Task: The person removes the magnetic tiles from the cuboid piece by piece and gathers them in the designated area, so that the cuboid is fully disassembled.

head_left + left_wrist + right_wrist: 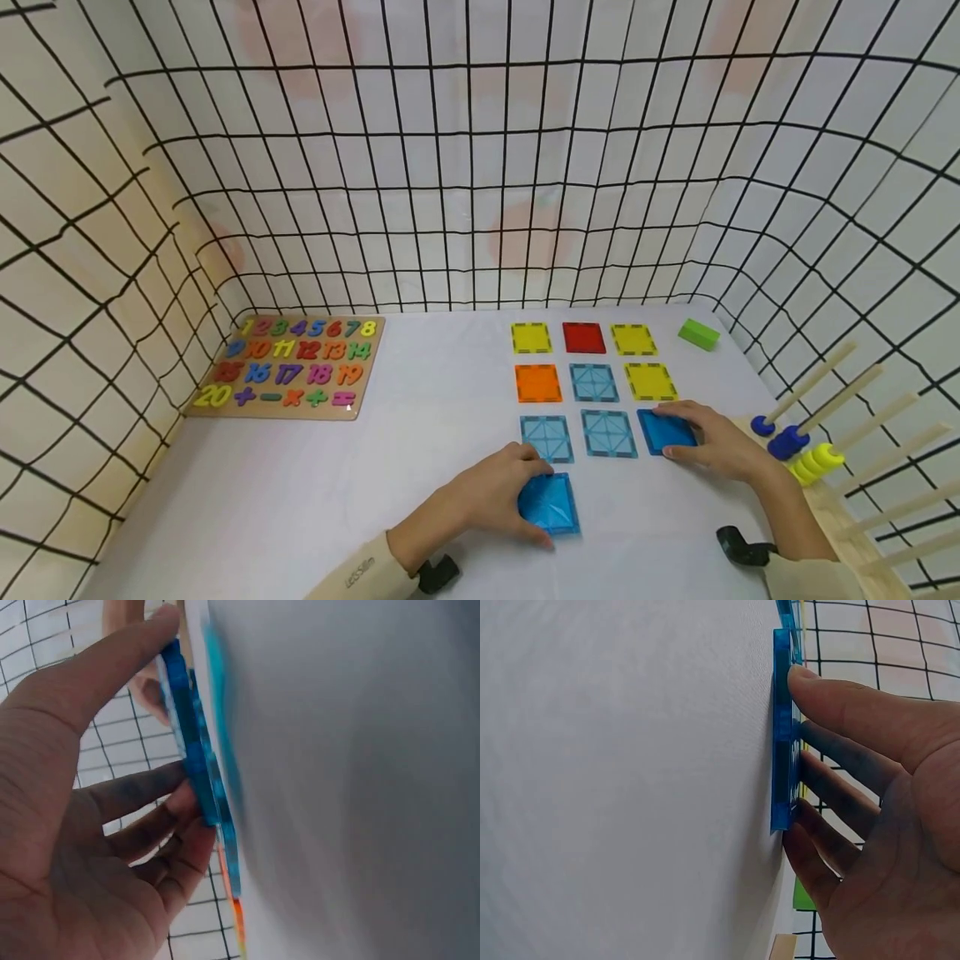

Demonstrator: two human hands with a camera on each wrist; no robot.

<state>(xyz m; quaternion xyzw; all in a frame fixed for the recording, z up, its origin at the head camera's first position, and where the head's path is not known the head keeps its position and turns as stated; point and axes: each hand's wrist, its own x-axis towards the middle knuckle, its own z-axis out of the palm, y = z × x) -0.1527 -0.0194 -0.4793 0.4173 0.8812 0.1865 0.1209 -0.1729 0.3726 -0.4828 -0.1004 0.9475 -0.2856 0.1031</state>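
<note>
My left hand [495, 492] grips a translucent blue square tile [551, 505] between thumb and fingers at opposite edges. In the left wrist view that tile [187, 735] is edge-on, just off the white table, with a cyan tint cast below. My right hand [716, 442] holds a darker blue square tile [664, 432] by its right part, thumb at the near edge and fingers at the far one. This tile sits at the near right corner of a grid. Left of it lie two pale blue tiles [609, 433], the leftmost close beyond my left hand.
Farther rows hold an orange tile [537, 383], a red tile [583, 338] and several yellow tiles [651, 382]. A green block [699, 334] lies at back right, a wooden peg rack with rings [817, 463] at right. A number board [285, 367] lies left; black mesh [480, 167] surrounds the table.
</note>
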